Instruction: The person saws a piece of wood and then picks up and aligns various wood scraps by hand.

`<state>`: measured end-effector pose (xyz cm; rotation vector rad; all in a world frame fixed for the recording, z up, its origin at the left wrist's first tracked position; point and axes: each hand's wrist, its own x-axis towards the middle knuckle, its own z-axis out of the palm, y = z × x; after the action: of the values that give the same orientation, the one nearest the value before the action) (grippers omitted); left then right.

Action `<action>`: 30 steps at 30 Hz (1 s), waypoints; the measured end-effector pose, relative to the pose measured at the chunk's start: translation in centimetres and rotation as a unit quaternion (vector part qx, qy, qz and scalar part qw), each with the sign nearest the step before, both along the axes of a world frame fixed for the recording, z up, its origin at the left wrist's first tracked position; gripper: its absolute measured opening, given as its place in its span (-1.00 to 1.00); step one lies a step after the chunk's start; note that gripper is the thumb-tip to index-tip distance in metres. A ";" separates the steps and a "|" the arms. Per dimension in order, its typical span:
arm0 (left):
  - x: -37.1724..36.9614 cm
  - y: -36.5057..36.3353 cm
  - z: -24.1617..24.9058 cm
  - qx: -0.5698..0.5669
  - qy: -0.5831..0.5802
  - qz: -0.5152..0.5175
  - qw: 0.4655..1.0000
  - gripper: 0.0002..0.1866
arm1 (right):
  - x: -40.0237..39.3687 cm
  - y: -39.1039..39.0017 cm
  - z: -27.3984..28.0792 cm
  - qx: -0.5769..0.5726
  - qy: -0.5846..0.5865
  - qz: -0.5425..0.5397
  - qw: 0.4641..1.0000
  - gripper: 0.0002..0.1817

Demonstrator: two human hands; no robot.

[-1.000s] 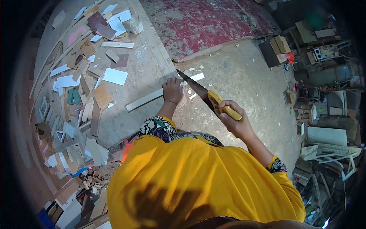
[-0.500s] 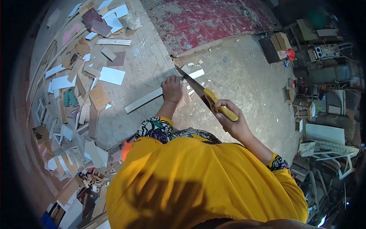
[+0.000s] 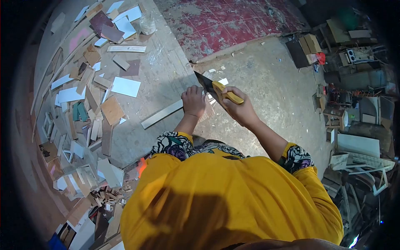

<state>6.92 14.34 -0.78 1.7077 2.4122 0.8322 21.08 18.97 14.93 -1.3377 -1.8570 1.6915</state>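
Observation:
A pale wooden strip (image 3: 162,113) lies slantwise across the worktable near its edge. My left hand (image 3: 194,102) is closed over the strip, pressing it down close to the saw. In my right hand (image 3: 241,107) is a handsaw by its yellow handle (image 3: 230,95), fingers wrapped round the grip. The dark saw blade (image 3: 203,80) crosses the strip just past the table edge, its tip pointing away from me. A short end of the strip shows beyond the blade.
Many board offcuts (image 3: 112,109) and white panels (image 3: 126,86) litter the left of the worktable (image 3: 160,79). A clear container (image 3: 147,24) stands at the back. Wood chips are on the concrete floor (image 3: 271,83). Stacked furniture parts (image 3: 357,144) line the right side.
My right hand has pushed the saw forward and away from me, so its handle is now nearer the strip. The left hand keeps its hold on the strip.

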 end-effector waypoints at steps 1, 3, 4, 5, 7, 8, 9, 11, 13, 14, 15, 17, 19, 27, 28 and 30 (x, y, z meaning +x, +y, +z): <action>-0.1 0.0 0.1 -0.003 0.001 0.001 1.000 -0.72 | -0.4 -0.4 -0.3 0.019 -0.004 0.010 1.000 -0.78; -0.1 0.1 0.1 0.001 0.011 0.003 1.000 -0.71 | 0.0 -1.2 -0.5 0.039 -0.008 0.015 0.999 -0.77; 0.0 0.1 0.1 0.005 0.019 0.005 1.000 -0.70 | 0.4 -1.5 -0.5 0.047 0.000 0.018 0.999 -0.77; 0.2 0.0 0.0 0.007 0.019 0.003 1.000 -0.70 | 0.8 -1.7 -0.7 0.054 0.008 0.022 0.998 -0.78; 0.2 0.0 0.4 0.005 -0.001 0.005 1.000 -0.71 | 1.4 -2.7 -1.3 0.064 0.017 0.010 0.998 -0.77; 0.2 0.0 0.4 0.005 0.001 0.008 1.000 -0.71 | 1.7 -3.3 -1.8 0.071 0.025 -0.001 0.997 -0.77; 0.2 0.0 0.3 0.004 0.006 0.006 1.000 -0.70 | 2.2 -3.8 -2.3 0.070 0.027 0.001 0.997 -0.77; 0.2 -0.4 0.2 0.001 0.012 0.003 1.000 -0.70 | 4.0 -4.9 -3.7 0.054 0.043 0.005 0.998 -0.76; 0.2 -0.4 0.4 0.032 -0.003 0.000 0.999 -0.71 | 5.8 -6.0 -6.3 0.067 0.065 0.012 0.996 -0.75; 0.1 -0.3 0.3 0.031 -0.005 -0.002 0.999 -0.71 | 6.6 -6.6 -7.7 0.138 0.067 0.036 0.987 -0.74; 0.0 -0.1 0.2 0.013 0.004 0.002 1.000 -0.72 | 6.8 -7.1 -7.9 0.208 0.067 0.060 0.974 -0.74; 0.1 -0.1 -0.1 -0.007 0.011 0.007 1.000 -0.72 | 6.8 -7.5 -8.5 0.218 0.069 0.053 0.972 -0.72; 0.1 -0.2 0.1 0.008 0.019 0.006 1.000 -0.72 | 6.4 -7.7 -7.8 0.139 0.074 0.025 0.987 -0.73; -0.1 0.5 -0.3 0.048 0.038 0.040 0.997 -0.73 | 9.1 -10.0 1.2 0.046 0.036 -0.036 0.998 -0.74; -0.2 0.5 -0.3 0.048 0.038 0.038 0.997 -0.73 | 9.2 -10.0 2.6 0.032 0.026 -0.035 0.999 -0.74; -0.1 0.4 -0.3 0.055 0.062 0.046 0.996 -0.72 | 9.6 -9.4 4.0 0.042 0.009 -0.017 0.999 -0.74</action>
<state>6.85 14.74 -1.05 1.7475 2.5884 0.9116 30.65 9.58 18.93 -1.3088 -1.8617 1.5864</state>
